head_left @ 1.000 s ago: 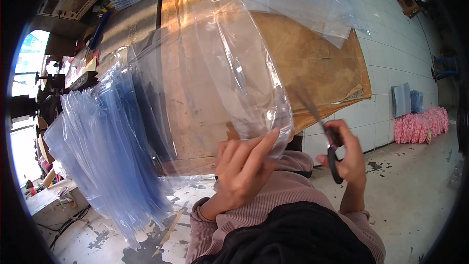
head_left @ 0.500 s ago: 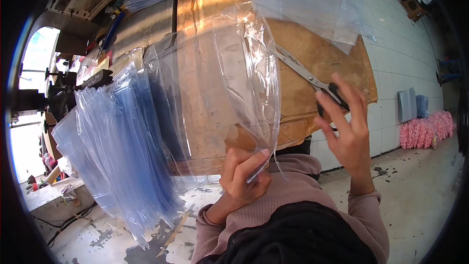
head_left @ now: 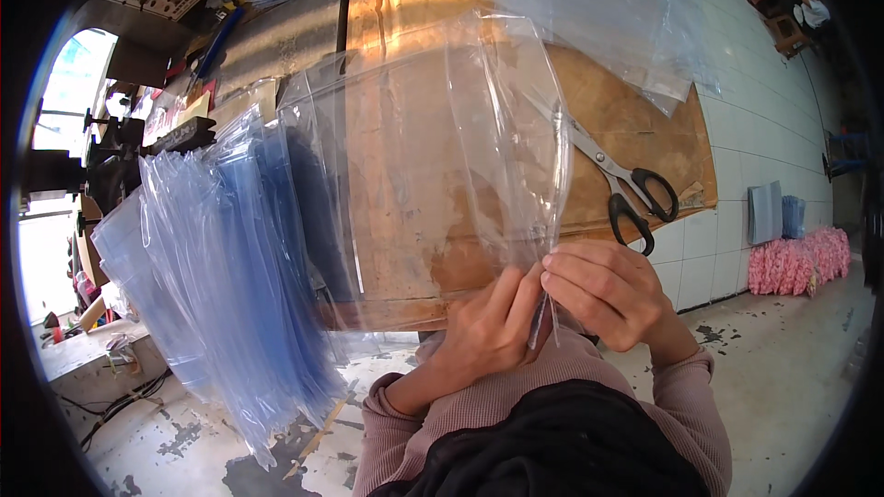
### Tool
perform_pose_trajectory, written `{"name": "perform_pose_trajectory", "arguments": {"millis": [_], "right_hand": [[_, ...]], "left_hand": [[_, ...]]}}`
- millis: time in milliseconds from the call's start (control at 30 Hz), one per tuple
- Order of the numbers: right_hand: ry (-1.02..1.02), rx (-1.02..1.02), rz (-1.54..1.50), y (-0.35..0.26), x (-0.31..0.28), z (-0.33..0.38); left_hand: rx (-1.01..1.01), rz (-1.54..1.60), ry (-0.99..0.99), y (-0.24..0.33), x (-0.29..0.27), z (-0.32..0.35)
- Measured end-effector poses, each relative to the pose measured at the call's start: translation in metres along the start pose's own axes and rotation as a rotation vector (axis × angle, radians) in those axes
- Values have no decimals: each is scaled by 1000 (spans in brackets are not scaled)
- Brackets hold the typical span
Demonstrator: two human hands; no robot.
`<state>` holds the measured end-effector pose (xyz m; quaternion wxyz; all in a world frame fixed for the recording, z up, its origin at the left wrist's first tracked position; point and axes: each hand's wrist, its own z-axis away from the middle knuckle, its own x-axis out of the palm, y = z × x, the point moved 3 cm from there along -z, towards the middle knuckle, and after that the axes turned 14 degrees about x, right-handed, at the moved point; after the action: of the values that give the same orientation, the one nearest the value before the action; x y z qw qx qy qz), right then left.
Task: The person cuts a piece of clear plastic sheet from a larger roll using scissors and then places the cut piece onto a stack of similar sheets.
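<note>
A clear plastic bag (head_left: 433, 166) lies spread over the brown wooden tabletop (head_left: 635, 129), curling up along its right side. My left hand (head_left: 483, 336) pinches its near edge at the table's front. Touching it from the right, my right hand (head_left: 608, 294) grips the same edge between fingers and thumb. Black-handled scissors (head_left: 626, 189) lie on the tabletop just beyond my right hand, blades pointing away, held by neither hand.
A thick stack of bluish clear bags (head_left: 221, 258) hangs over the table's left edge. More clear bags (head_left: 608, 0) lie at the far side. A white tiled wall (head_left: 764, 147) stands to the right, with pink bundles (head_left: 801, 262) on the concrete floor.
My right hand has put the scissors down on the tabletop and come down beside my left hand onto the bag's near edge.
</note>
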<state>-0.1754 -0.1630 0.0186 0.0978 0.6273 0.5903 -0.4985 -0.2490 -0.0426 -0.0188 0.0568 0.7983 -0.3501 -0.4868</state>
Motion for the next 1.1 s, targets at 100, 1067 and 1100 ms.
{"name": "perform_pose_trajectory", "arguments": {"millis": [100, 1067, 1100], "right_hand": [[49, 34, 19, 2, 5, 6], [-68, 940, 371, 47, -18, 38], [-79, 969, 359, 47, -19, 41]], "left_hand": [[97, -65, -6, -1, 9, 6], [124, -59, -90, 3, 15, 6], [111, -86, -139, 5, 18, 6]]}}
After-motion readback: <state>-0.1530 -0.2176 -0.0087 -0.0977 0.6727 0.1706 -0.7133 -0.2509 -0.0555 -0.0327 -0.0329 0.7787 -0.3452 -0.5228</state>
